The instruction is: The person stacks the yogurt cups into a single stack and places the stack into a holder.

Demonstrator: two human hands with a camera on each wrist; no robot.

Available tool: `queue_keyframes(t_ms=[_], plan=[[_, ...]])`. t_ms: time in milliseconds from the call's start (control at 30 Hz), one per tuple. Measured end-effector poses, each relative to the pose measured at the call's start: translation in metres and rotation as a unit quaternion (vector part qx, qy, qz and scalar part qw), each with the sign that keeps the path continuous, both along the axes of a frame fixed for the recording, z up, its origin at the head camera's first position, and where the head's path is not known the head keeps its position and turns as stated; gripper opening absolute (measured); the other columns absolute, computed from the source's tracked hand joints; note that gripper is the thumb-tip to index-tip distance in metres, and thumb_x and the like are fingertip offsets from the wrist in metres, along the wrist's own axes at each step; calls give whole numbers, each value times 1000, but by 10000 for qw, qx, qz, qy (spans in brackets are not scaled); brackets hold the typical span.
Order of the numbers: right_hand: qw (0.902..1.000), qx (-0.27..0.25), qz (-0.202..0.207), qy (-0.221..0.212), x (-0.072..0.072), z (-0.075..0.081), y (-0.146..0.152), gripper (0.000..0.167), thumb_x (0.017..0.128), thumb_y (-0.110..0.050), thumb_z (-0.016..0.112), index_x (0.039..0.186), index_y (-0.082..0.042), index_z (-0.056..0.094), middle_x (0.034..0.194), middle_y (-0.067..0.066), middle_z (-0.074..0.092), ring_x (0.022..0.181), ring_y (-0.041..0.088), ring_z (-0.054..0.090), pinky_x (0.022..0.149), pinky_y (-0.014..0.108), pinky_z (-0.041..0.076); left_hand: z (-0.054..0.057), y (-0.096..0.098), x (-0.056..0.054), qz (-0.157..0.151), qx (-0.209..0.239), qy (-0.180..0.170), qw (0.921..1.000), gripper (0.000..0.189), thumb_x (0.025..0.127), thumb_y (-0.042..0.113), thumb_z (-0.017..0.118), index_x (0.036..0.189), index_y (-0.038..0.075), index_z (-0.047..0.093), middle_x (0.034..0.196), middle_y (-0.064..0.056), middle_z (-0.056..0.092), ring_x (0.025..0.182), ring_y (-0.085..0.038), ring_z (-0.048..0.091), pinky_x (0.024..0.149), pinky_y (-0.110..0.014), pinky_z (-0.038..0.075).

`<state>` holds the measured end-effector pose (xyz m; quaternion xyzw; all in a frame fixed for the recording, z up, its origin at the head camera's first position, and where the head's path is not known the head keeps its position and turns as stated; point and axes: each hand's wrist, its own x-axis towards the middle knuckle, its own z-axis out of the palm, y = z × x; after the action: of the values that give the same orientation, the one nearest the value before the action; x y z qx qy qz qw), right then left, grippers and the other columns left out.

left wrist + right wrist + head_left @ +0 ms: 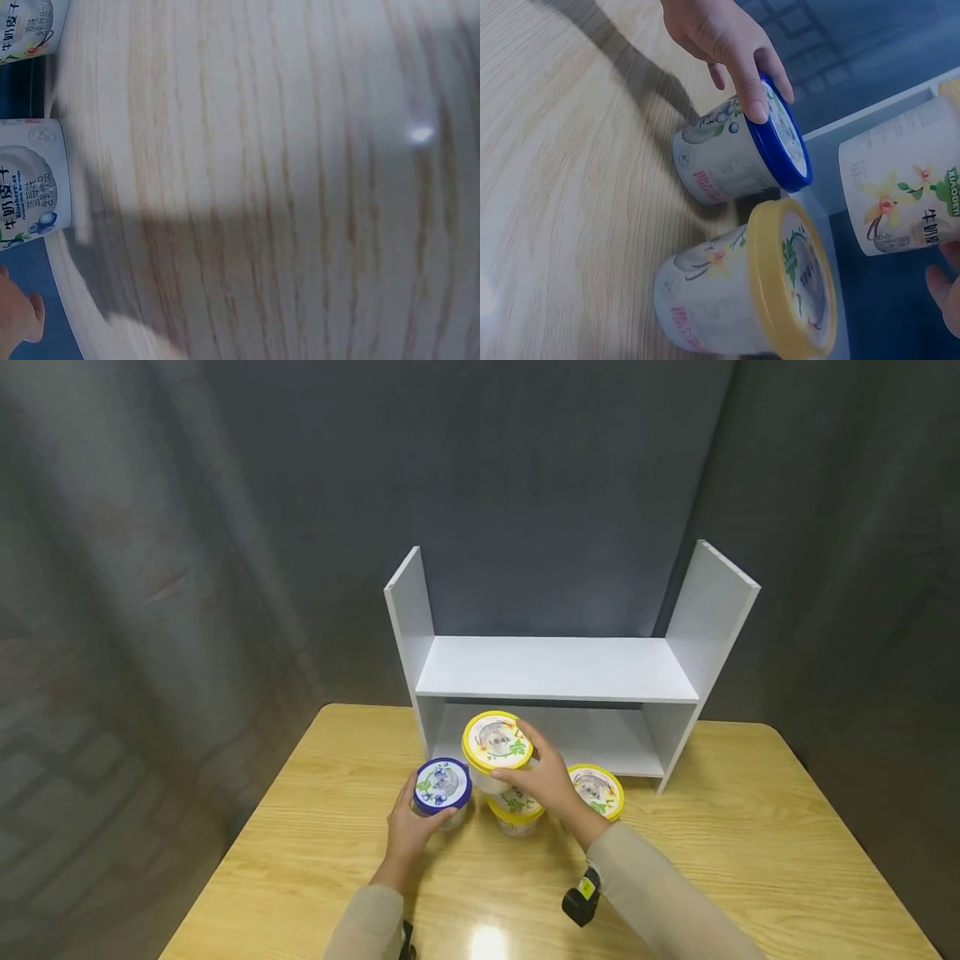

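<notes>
My left hand (408,828) grips a white tub with a blue lid (442,783) around its lid, thumb at the near side. Blueberries are printed on that tub, which stands on the table in the right wrist view. My right hand (546,778) holds a yellow-lidded tub (900,184) up in the air, thumb and fingers on opposite sides. Below it, a second yellow-lidded tub (712,289) stands beside the blue-lidded one. A third yellow-lidded tub (597,790) sits to the right, partly hidden by my right forearm.
Behind the tubs stands a white two-level shelf (555,667) with tall side panels. The wooden table (750,843) extends to both sides of it. A grey curtain (540,493) hangs at the back. A black wrist device (581,903) is by my right sleeve.
</notes>
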<state>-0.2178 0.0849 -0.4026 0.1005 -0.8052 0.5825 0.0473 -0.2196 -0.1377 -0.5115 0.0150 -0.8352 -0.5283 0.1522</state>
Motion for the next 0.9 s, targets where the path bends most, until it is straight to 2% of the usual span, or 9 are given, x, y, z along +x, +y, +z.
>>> queue_keyframes(t_ms=[167,467,900], plan=[[9999,30,48,86,-5,-1,-10,87,60,-34,77,134,-19,32,133,6,35,112,30,38,88,50,36,1,-1,0,-40,-1,-34,10000,93,56,29,80,132,4,33,131,-19,35,119,-36,32,97,-52,22],[9997,23,249,73,-11,-2,-26,88,60,-34,77,133,-14,32,132,9,36,113,31,38,92,52,31,4,1,3,-38,49,-114,9999,93,55,28,80,132,5,33,132,-17,35,118,-35,32,98,-51,23],[9989,-82,440,-112,-19,-4,-47,88,62,-36,75,134,-13,30,133,8,34,119,27,32,97,46,28,0,0,1,-141,209,-185,9995,94,57,28,80,134,7,29,132,-15,34,118,-33,32,98,-48,25]])
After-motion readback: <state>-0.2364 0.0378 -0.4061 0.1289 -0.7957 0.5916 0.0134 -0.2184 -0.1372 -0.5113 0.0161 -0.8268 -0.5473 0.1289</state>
